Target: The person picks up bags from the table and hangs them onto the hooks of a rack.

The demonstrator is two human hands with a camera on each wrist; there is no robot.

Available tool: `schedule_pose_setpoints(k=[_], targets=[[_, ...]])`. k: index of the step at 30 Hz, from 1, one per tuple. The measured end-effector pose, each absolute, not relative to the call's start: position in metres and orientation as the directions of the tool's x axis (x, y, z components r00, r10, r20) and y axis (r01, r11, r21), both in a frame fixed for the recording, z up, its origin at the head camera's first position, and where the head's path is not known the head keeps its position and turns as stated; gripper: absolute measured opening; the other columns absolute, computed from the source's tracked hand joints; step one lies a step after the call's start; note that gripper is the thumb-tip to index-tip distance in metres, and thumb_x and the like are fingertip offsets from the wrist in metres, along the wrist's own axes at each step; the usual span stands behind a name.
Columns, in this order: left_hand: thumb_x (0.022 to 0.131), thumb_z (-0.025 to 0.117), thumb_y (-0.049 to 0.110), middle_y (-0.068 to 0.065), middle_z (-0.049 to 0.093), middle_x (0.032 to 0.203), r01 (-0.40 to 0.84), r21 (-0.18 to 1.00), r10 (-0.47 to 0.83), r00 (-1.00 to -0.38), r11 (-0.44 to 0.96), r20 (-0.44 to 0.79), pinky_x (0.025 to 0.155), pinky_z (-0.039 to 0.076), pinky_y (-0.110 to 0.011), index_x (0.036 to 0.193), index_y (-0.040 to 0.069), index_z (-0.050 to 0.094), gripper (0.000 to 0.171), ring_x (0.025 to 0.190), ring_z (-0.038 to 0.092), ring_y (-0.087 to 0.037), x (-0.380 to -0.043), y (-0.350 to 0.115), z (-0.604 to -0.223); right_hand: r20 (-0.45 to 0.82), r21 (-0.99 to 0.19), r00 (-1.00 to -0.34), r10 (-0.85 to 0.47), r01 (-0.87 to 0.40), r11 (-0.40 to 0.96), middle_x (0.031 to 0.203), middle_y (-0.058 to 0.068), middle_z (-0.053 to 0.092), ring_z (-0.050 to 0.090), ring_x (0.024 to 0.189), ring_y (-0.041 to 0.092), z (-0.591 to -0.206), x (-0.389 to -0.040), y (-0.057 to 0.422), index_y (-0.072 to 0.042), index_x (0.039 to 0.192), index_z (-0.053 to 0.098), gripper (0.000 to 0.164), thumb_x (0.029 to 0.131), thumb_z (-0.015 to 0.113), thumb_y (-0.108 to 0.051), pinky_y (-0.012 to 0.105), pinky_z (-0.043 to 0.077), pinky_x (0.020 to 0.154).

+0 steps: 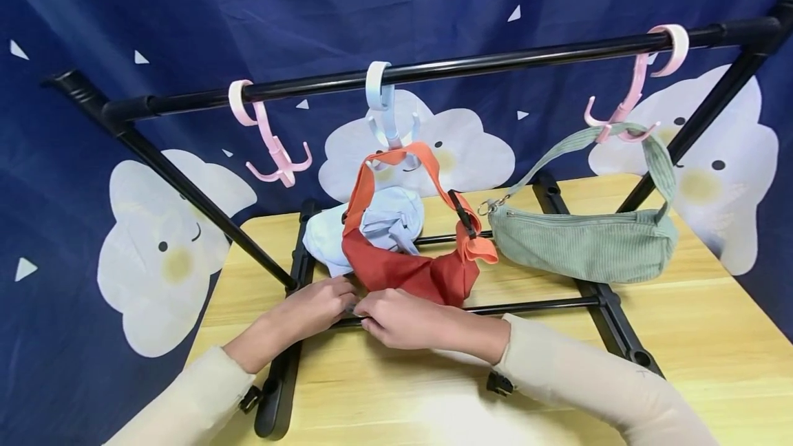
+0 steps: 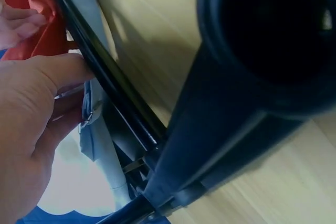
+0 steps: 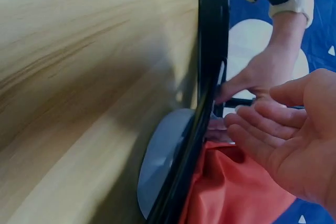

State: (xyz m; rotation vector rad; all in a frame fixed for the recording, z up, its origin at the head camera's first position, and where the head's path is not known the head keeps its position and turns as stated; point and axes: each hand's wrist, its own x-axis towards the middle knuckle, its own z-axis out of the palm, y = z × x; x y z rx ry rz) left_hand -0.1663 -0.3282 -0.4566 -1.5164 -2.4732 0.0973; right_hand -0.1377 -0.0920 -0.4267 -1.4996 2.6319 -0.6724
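Note:
My left hand (image 1: 319, 305) is behind the front lower rail, pinching the edge of a light blue bag (image 1: 393, 215) near its zip. The thumb lies on one side and the fingers on the other; the gripped part is mostly hidden. Close beside it, my right hand (image 3: 294, 135) holds its fingers almost straight, empty, with its fingertips near the left hand. A red bag (image 1: 409, 267) hangs by its orange strap (image 1: 427, 157) from a light blue hook (image 1: 387, 115), just beyond the right hand. The light blue bag lies partly behind the red one.
A black rack with a top bar (image 1: 471, 69) stands on the wooden table (image 1: 384, 398). A green corduroy bag (image 1: 582, 246) hangs from the right pink hook (image 1: 628, 102). Another pink hook (image 1: 272, 143) hangs at left. A pale rounded piece (image 3: 163, 156) shows beside the lower rail.

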Motion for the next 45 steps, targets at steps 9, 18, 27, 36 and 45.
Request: schedule_pose_setpoints(k=[9, 18, 27, 36, 45], targets=[[0.087, 0.075, -0.001, 0.003, 0.07, 0.089, 0.864, -0.287, 0.908, -0.372, 0.414, 0.192, 0.078, 0.055, -0.023, 0.088, 0.013, 0.075, 0.014, 0.088, 0.064, -0.013, -0.172, -0.329, -0.459, 0.191, -0.339, -0.567, -0.801, -0.804, 0.488, 0.086, -0.002, 0.067, 0.065, 0.079, 0.009, -0.44, -0.147, -0.095, -0.009, 0.101, 0.071, 0.008, 0.1, 0.063, -0.009, 0.018, 0.049, 0.066], [0.087, 0.075, 0.0, 0.004, 0.07, 0.089, 0.877, -0.096, 0.868, -0.441, 0.471, 0.228, 0.077, 0.058, -0.023, 0.089, 0.013, 0.074, 0.014, 0.086, 0.066, -0.01, -0.176, -0.331, -0.448, 0.162, -0.321, -0.605, -0.779, -0.779, 0.539, 0.081, -0.002, 0.064, 0.064, 0.072, 0.009, -0.448, -0.154, -0.096, -0.011, 0.092, 0.067, 0.007, 0.098, 0.068, -0.013, 0.016, 0.044, 0.056], [0.089, 0.076, 0.0, 0.002, 0.072, 0.093, 0.843, 0.033, 0.826, -0.533, 0.537, 0.184, 0.078, 0.059, -0.026, 0.095, 0.012, 0.074, 0.014, 0.087, 0.067, -0.011, -0.174, -0.333, -0.438, 0.106, -0.334, -0.658, -0.745, -0.729, 0.597, 0.081, -0.001, 0.066, 0.065, 0.07, 0.01, -0.452, -0.159, -0.096, -0.01, 0.094, 0.068, 0.005, 0.099, 0.066, -0.01, 0.017, 0.044, 0.053], [0.089, 0.077, 0.001, 0.001, 0.073, 0.095, 0.814, 0.086, 0.801, -0.581, 0.575, 0.144, 0.079, 0.06, -0.027, 0.097, 0.012, 0.075, 0.013, 0.089, 0.068, -0.011, -0.173, -0.334, -0.431, 0.167, -0.325, -0.669, -0.725, -0.731, 0.6, 0.08, -0.003, 0.072, 0.07, 0.07, 0.013, -0.456, -0.165, -0.09, -0.011, 0.091, 0.075, 0.009, 0.095, 0.069, -0.006, 0.025, 0.054, 0.059], [0.094, 0.076, 0.017, 0.003, 0.075, 0.096, 0.754, 0.216, 0.759, -0.646, 0.62, 0.078, 0.083, 0.058, -0.029, 0.105, 0.014, 0.079, 0.012, 0.089, 0.067, -0.009, -0.168, -0.321, -0.432, 0.18, -0.354, -0.666, -0.723, -0.73, 0.585, 0.082, -0.004, 0.073, 0.071, 0.076, 0.011, -0.455, -0.164, -0.092, -0.013, 0.091, 0.075, 0.011, 0.095, 0.069, -0.005, 0.022, 0.054, 0.063]])
